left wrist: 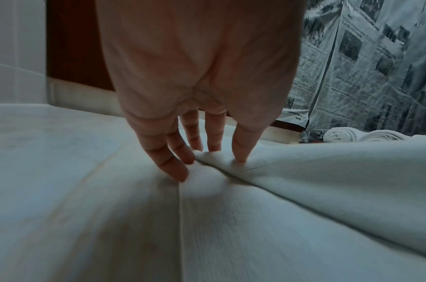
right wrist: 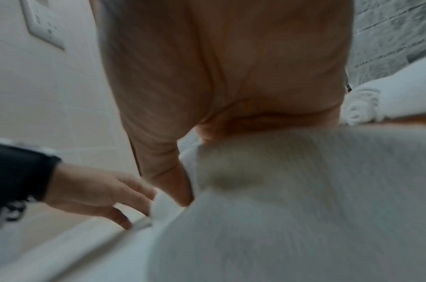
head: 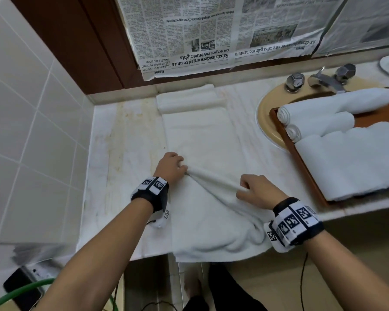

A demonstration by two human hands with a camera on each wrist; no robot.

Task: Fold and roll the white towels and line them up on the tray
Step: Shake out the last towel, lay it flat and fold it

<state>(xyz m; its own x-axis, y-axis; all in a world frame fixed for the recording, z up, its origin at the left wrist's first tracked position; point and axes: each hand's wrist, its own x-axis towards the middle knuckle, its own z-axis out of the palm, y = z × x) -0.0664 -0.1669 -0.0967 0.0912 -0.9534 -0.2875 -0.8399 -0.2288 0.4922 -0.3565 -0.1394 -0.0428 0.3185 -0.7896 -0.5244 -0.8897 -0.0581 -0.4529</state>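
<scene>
A long white towel (head: 195,135) lies lengthwise on the counter, its near end bunched at the front edge. Across its middle runs a raised fold (head: 213,178). My left hand (head: 172,164) pinches the fold's left end; in the left wrist view the fingers (left wrist: 180,152) and thumb press either side of the ridge (left wrist: 214,158). My right hand (head: 254,189) grips the fold's right end, fingers curled over the cloth (right wrist: 291,209), thumb (right wrist: 175,187) tucked beneath. The wooden tray (head: 301,162) at the right holds two rolled towels (head: 312,113) and flat folded ones (head: 357,158).
Another folded white towel (head: 189,99) lies at the back of the counter. The tray sits over a beige sink (head: 265,113) with chrome taps (head: 321,79). Newspaper (head: 200,34) covers the far wall; tiles close the left side. A green hose (head: 20,292) lies below.
</scene>
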